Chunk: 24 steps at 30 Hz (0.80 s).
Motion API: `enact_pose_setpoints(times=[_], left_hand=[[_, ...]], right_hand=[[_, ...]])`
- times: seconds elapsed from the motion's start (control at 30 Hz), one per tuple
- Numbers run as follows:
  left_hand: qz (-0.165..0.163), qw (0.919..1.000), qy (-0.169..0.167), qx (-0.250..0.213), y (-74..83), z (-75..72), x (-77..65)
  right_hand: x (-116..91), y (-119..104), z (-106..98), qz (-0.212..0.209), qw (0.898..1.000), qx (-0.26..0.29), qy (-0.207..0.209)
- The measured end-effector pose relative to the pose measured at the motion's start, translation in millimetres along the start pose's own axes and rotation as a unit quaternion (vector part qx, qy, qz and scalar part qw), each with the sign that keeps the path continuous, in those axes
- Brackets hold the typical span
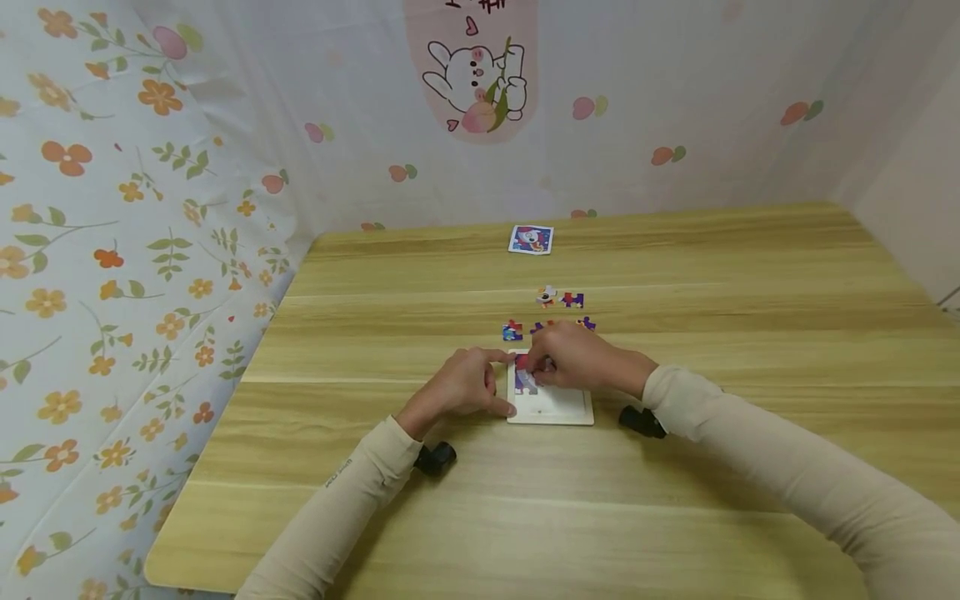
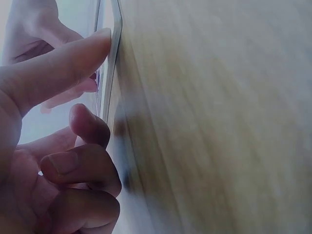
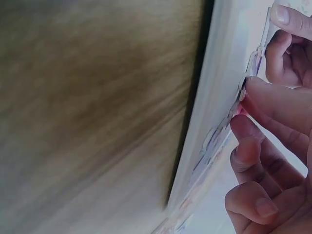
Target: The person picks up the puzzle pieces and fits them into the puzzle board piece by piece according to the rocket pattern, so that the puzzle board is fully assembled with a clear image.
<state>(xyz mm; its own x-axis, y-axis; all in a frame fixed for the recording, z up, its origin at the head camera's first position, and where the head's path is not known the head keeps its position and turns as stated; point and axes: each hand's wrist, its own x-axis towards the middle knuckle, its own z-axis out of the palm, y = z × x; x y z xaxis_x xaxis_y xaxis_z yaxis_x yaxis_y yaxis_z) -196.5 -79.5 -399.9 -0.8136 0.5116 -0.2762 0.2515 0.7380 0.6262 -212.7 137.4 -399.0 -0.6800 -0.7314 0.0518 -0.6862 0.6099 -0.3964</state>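
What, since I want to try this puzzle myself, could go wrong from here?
The tray could twist, since the left hand touches only its left side. The right hand, working over the pieces inside, might nudge them out of line. It might also knock the loose pieces, some of which lie right beside it.

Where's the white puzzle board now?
In the head view, slightly right of centre, the white puzzle board lies on the table, with the left hand at its left edge and the right hand over it.
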Motion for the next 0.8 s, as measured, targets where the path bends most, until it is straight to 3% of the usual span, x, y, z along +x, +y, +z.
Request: enact_pose_setpoints(times=[0.3,0.8], left_hand=[[-0.008,0.9999,-0.004,-0.007,1.2,0.8,0.4],[-0.004,1.0,-0.001,-0.002,0.9,0.1,-0.7]], right_hand=[[-5,-6,0,0.011,1.0,-0.025,-0.005],[-9,-18,1,-0.023,0.996,-0.089,-0.004]])
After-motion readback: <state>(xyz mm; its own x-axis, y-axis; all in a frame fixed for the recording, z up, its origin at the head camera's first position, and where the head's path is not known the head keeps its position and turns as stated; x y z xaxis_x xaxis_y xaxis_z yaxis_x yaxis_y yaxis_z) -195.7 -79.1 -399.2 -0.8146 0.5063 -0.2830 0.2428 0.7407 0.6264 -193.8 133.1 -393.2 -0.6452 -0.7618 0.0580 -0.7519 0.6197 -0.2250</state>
